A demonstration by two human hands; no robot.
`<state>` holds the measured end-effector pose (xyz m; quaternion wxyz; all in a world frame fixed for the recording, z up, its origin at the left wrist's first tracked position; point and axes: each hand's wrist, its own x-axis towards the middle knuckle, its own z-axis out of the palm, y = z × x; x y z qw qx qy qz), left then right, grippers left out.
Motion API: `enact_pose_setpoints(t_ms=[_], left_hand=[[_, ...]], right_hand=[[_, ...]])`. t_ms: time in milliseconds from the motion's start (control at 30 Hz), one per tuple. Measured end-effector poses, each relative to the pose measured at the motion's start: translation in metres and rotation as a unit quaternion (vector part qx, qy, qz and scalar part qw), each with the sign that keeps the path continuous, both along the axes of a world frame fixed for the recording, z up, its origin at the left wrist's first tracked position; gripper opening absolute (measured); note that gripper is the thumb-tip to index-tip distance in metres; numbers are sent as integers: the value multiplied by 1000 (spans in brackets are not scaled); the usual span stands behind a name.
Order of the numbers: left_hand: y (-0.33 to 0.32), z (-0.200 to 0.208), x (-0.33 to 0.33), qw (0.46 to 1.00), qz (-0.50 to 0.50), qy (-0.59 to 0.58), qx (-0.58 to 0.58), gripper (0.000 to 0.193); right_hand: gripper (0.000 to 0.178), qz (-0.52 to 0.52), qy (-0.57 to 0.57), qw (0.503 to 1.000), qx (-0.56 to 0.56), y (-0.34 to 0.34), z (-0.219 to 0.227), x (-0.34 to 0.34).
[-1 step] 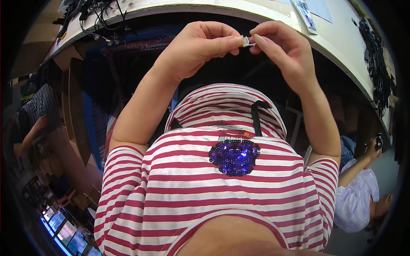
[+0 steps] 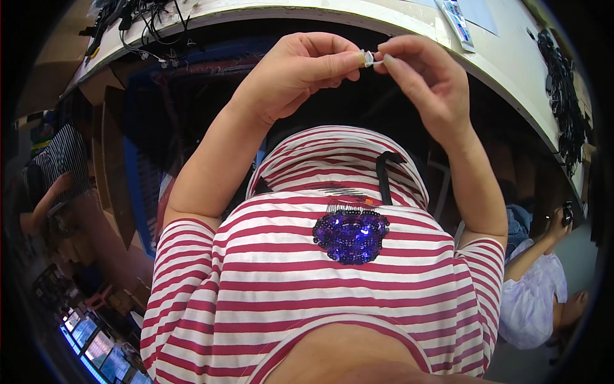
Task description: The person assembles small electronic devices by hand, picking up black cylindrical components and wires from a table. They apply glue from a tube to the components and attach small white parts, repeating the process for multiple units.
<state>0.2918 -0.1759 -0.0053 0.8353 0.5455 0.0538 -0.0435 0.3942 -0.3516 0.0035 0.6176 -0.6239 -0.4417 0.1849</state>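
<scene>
Between the thumb and fingers of my left hand [image 2: 300, 73] is a small translucent whitish piece [image 2: 368, 59], its far end sticking out past the fingertips. My right hand [image 2: 432, 83] faces it, thumb and index finger closed on a thin white strip [image 2: 377, 63] that reaches toward the piece. The parts are too small to name more exactly, and whether strip and piece are joined I cannot tell. Both hands are raised in front of my body, near the table's edge.
A white table [image 2: 409, 18] curves along the top. Black cables [image 2: 150, 29] lie at its left, a bundle of black cables [image 2: 559, 96] at its right, with a blue-and-white tube [image 2: 457, 25] between. A blue crate [image 2: 137, 153] and cardboard box [image 2: 115, 160] stand left. Other people [image 2: 534, 288] are on both sides.
My right hand has shifted slightly to the right, and a little more of the thin white strip shows between the hands. My left hand is nearly still.
</scene>
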Motion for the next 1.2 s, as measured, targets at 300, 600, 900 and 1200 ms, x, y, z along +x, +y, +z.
enact_pose_setpoints(t_ms=[300, 600, 900, 1200], left_hand=[[-9, 8, 0, 988, 16, -24, 155, 17], [-15, -2, 2, 991, 42, -33, 119, 14], [-29, -8, 5, 991, 115, -39, 56, 15], [-25, -8, 2, 996, 87, -14, 2, 14]], right_hand=[[13, -23, -157, 987, 32, -2, -18, 10], [15, -46, -216, 974, 45, -7, -16, 11], [21, -127, -357, 920, 101, -4, -24, 4], [25, -115, -429, 888, 121, -3, -31, 11]])
